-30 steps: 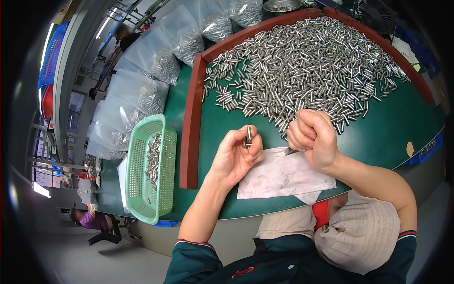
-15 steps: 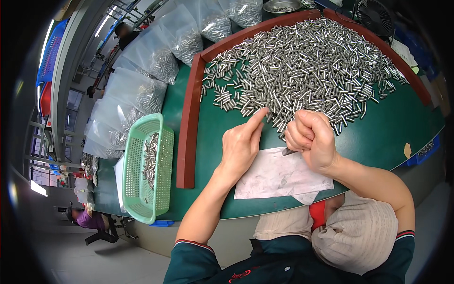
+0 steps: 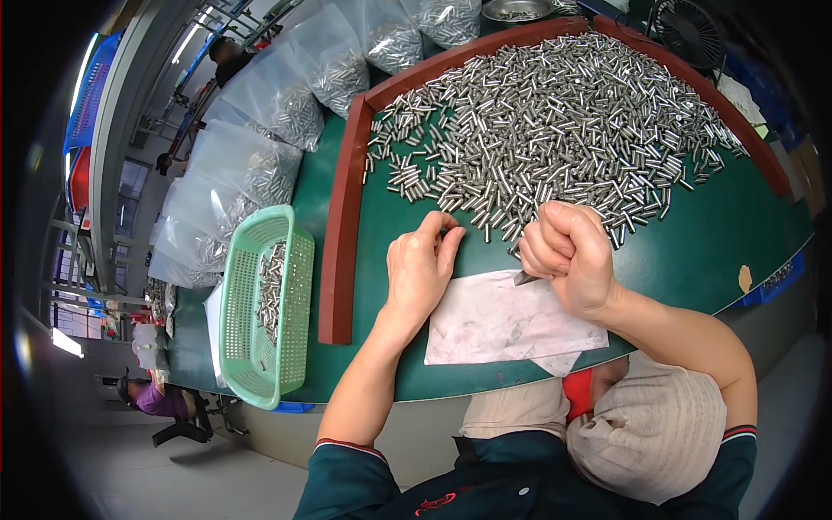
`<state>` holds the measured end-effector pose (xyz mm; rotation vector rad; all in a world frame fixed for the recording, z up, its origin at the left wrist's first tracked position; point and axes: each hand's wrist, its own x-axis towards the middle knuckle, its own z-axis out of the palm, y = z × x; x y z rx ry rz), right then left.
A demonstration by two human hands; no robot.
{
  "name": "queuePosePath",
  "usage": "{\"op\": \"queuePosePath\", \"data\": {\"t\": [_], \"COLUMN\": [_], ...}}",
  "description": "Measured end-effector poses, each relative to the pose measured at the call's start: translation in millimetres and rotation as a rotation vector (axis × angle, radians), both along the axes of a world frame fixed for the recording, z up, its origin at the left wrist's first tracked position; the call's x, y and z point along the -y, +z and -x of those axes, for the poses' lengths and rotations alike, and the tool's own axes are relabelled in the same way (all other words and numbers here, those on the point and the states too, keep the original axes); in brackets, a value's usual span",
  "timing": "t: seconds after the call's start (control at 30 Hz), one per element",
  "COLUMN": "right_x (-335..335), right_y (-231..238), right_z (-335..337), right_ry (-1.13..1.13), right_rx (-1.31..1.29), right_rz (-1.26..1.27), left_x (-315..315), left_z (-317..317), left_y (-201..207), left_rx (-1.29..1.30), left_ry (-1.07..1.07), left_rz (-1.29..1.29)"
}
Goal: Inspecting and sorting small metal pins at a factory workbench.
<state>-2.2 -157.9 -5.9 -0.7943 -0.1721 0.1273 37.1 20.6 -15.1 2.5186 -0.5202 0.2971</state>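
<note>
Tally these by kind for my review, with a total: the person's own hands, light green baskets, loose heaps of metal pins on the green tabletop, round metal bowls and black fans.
Left hand and right hand: 2
Light green basket: 1
Loose heap of metal pins: 1
Round metal bowl: 1
Black fan: 1
Total: 6

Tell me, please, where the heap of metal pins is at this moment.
In the head view, the heap of metal pins lies toward the upper right, inside the red-brown border, just beyond the left hand and right hand.
</note>
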Motion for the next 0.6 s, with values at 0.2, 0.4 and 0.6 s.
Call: {"op": "queuePosePath", "data": {"t": [0.2,0.4,0.6], "right_x": [-2,-1,0], "right_y": [-1,0,-1], "right_z": [-1,-1,-1], "right_ry": [-0.010,-0.003,0.005], "right_rx": [0.006,0.000,-0.015], "right_rz": [0.003,0.004,-0.001], "left_x": [12,15,-3], "left_z": [2,3,-1], "left_y": [5,-3,6], "left_rx": [-0.022,-0.048,-0.963], "left_ry": [-0.060,-0.056,-0.245], "left_rz": [0.070,0.030,1.119]}}
